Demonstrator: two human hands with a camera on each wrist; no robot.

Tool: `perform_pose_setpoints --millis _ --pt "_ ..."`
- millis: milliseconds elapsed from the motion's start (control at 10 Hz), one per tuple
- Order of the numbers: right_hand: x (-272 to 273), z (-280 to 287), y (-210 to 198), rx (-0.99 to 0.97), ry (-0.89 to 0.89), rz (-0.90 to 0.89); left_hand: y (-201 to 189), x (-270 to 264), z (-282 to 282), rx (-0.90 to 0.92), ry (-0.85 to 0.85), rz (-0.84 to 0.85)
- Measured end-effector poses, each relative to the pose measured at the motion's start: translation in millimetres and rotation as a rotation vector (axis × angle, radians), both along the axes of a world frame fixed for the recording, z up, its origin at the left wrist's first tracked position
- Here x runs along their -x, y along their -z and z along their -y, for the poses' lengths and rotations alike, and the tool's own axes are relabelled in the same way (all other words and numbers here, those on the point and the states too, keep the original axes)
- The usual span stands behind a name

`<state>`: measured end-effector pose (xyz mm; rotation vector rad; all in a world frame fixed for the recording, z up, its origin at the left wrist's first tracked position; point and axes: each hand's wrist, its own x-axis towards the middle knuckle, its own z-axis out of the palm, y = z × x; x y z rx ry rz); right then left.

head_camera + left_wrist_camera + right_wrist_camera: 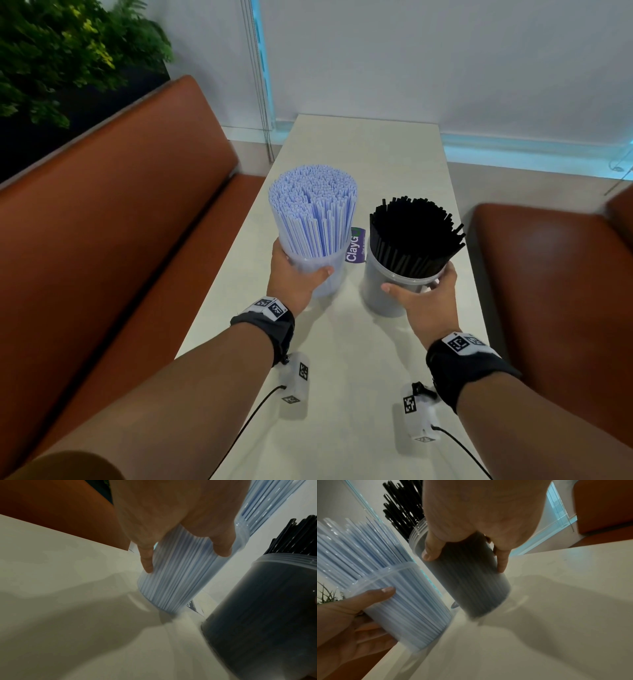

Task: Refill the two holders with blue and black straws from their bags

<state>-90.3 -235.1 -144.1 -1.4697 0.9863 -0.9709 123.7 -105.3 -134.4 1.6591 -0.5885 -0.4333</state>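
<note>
Two clear plastic holders stand side by side on the white table (342, 377). The left holder (325, 274) is packed with blue straws (313, 205); my left hand (294, 274) grips its wall just under the rim, thumb in front. The right holder (387, 294) is packed with black straws (411, 229); my right hand (428, 291) grips it the same way. In the left wrist view my fingers (147, 561) wrap the blue holder (175, 582). In the right wrist view my right thumb (429, 553) presses the dark holder (471, 585). No straw bags show.
A purple label or packet (356, 246) lies on the table between and behind the holders. Brown padded benches (120, 222) flank the table on both sides. A plant (61, 51) stands at the far left, and a window with blinds lies beyond the table end.
</note>
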Motion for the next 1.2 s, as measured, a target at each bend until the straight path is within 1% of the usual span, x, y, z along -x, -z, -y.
perform_pose_setpoints --millis 200,400,500,700,800,900,1000,1100,1200 --pt "1.2 -8.8 1.9 0.036 0.067 0.007 -0.1 3.8 -4.8 0.005 -0.030 -0.021" --pt "-6.1 -2.2 -2.2 0.026 0.035 0.057 -1.2 4.1 -4.8 0.044 0.017 0.020" --pt "-6.9 -2.2 -1.2 0.023 0.000 0.067 -1.5 3.9 -6.1 0.045 0.048 -0.012" --pt "-7.4 -5.6 0.2 -0.003 0.077 0.055 4.3 3.5 -4.4 0.025 -0.010 -0.018" --pt "-8.0 -5.1 -0.8 -0.002 0.065 0.039 7.0 4.2 -3.6 0.007 -0.020 -0.033" --pt "-5.8 -2.0 -2.9 0.005 0.046 -0.002 2.4 4.2 -5.5 0.012 0.007 -0.016" --pt "1.3 -8.9 -2.5 -0.067 0.036 -0.138 6.2 2.6 -13.9 -0.145 0.036 -0.026" --pt "18.7 -28.7 -6.1 -0.123 0.029 -0.213 10.1 6.1 -31.9 -0.301 0.052 -0.085" --pt "59.8 -81.7 5.0 -0.208 -0.139 -0.242 36.2 29.9 -92.3 -0.301 0.204 -0.144"
